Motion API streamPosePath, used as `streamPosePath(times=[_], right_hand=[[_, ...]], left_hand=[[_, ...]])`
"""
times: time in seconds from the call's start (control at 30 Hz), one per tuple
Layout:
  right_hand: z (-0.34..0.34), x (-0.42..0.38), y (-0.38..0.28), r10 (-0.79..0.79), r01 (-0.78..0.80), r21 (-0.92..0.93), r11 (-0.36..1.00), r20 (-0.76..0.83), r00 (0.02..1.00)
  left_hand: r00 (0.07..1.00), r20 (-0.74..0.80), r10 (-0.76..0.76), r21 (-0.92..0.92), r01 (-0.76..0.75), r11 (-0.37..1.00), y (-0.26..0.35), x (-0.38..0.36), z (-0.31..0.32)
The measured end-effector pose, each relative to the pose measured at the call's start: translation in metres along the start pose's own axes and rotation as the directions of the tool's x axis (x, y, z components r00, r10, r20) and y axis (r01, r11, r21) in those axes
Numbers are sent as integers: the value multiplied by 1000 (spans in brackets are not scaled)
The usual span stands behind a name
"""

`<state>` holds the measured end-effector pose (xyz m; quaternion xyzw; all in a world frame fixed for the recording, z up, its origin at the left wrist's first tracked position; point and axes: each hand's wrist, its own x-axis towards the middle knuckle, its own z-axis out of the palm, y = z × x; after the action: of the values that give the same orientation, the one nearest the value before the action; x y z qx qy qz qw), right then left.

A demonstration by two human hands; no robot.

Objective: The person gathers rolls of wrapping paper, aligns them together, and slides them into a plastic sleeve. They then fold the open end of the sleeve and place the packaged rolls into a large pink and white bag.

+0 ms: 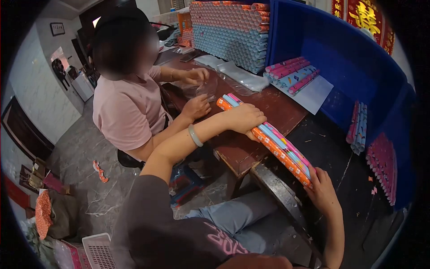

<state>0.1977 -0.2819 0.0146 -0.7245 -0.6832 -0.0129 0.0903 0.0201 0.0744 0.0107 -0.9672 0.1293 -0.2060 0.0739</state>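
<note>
A bundle of patterned paper rolls (pixel 282 147), orange, light blue and pink, lies slantwise across the corner of the red-brown table and the black work surface. My left hand (pixel 245 119) is wrapped over the bundle near its far end, the palm on top. At the near end my right hand (pixel 324 190) grips the rolls, with its thumb and fingers about the tips. A pale bangle (pixel 195 136) sits on my left wrist. Just beyond the far end, a co-worker's hand (pixel 198 106) and other hand (pixel 195 76) handle a clear plastic bag.
Many rolls are stacked (pixel 230 38) at the back of the table (pixel 277 105). Blue walls (pixel 331 58) rise behind the black surface (pixel 331 134). Several rolls (pixel 295 74) rest on a white sheet (pixel 313 94); more rolls (pixel 357 127) stand right. Clear bags (pixel 244 76) lie near the co-worker (pixel 125 98).
</note>
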Motion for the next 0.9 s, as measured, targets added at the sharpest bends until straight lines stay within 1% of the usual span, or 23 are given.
streamPosePath(times=[0.03, 0.07, 0.2, 0.27, 0.3, 0.37, 0.67, 0.77, 0.9], right_hand=[[-2, 2, -1, -5, 3, -38, 999, -29, 1000], [-3, 4, -3, -9, 5, -74, 997, -59, 998], [-6, 16, -9, -30, 26, -44, 999, -81, 996], [1, 21, -8, -65, 60, -58, 996, -85, 994], [4, 22, -7, -62, 57, -53, 997, -88, 994], [10, 25, -6, -105, 100, -51, 994, -107, 989], [17, 25, -2, -98, 94, -35, 995, -125, 987], [16, 25, -4, -90, 90, -11, 996, -126, 988], [18, 24, -5, -85, 87, 11, 996, -125, 989]], left_hand=[[1000, 18, -17, 17, 16, 1000, -2, 1, -7], [1000, 5, 15, 42, -15, 999, -6, 1, -10], [1000, 17, 5, 92, -6, 996, -9, -7, -30], [991, 108, -79, 95, 69, 993, -7, -12, -37], [991, 113, -75, 96, 64, 993, -9, -14, -36], [994, 90, -63, 88, 55, 995, -12, -20, -33], [992, 99, -77, 93, 68, 993, -11, -19, -28], [996, 70, -60, 79, 54, 995, -12, -20, -23], [997, 71, -37, 72, 32, 997, -14, -21, -21]])
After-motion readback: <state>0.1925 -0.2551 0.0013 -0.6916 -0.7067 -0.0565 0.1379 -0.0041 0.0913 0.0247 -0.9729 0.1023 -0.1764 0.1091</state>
